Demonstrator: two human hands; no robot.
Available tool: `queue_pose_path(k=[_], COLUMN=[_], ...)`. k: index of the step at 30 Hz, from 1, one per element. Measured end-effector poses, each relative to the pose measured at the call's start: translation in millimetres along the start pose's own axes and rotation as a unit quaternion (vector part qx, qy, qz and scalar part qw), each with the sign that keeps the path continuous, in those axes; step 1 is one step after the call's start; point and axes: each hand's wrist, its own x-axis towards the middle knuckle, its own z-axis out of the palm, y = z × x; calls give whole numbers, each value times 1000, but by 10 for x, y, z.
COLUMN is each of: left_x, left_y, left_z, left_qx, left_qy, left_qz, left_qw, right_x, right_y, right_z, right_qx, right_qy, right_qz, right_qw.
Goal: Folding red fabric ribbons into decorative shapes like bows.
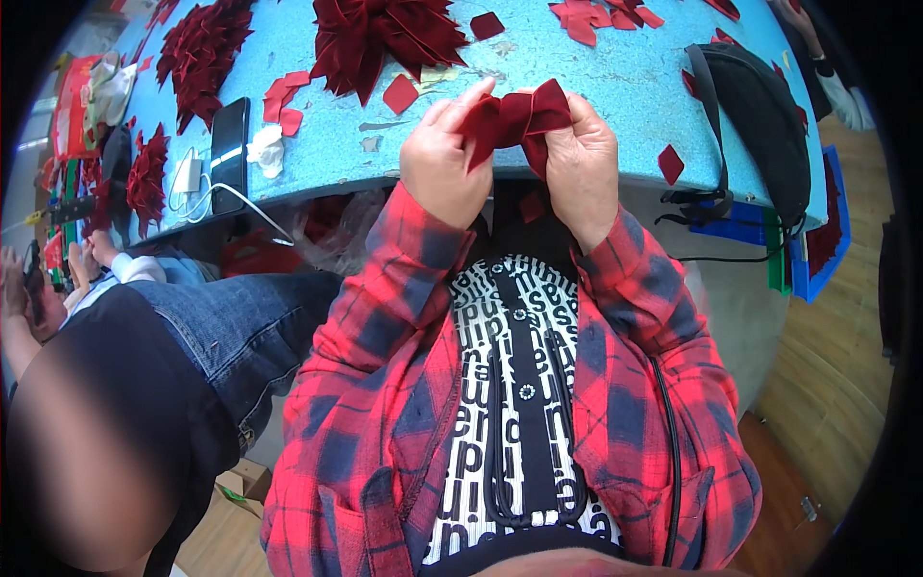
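Note:
My left hand [444, 163] and my right hand [582, 159] both pinch a folded piece of dark red velvet fabric [514, 120], held just above the near edge of the light blue table [596, 67]. The fabric is folded into pointed petal shapes between my fingertips. A finished dark red fabric flower [385, 34] lies on the table behind my hands. A single red fabric square [400, 93] lies between that flower and my left hand.
Loose red fabric squares [284, 99] and another petal cluster [197, 48] lie at the left. A black phone [229, 154] with white charger cable [197, 188] sits near the table edge. A black bag [764, 125] rests at right. A person in jeans [212, 337] sits at my left.

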Motion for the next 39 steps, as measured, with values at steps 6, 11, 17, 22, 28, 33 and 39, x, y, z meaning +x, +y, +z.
queue_pose_path(k=[6,11,17,22,28,33,39], left_x=[53,-15,10,-18,-40,-37,-66], left_y=[55,-34,109,58,54,83,5], left_z=[-80,-43,26,88,15,27,31], left_qx=[238,16,-265,-349,-410,-470,-415], left_qy=[23,1,6,36,33,7,2], left_qz=[68,-65,-211,-228,-262,-292,-266], left_qw=[968,998,941,908,873,833,870], right_x=[50,40,31,-19,-45,-21,7], right_y=[84,61,30,-14,26,129,181], right_z=[-54,-84,4,66,163,218,136], right_qx=[-153,-198,-44,56,21,51,43], right_qy=[25,27,2,-21,8,37,40], right_qz=[-87,-89,-27,62,73,14,-2], right_qw=[984,976,999,996,997,998,998])
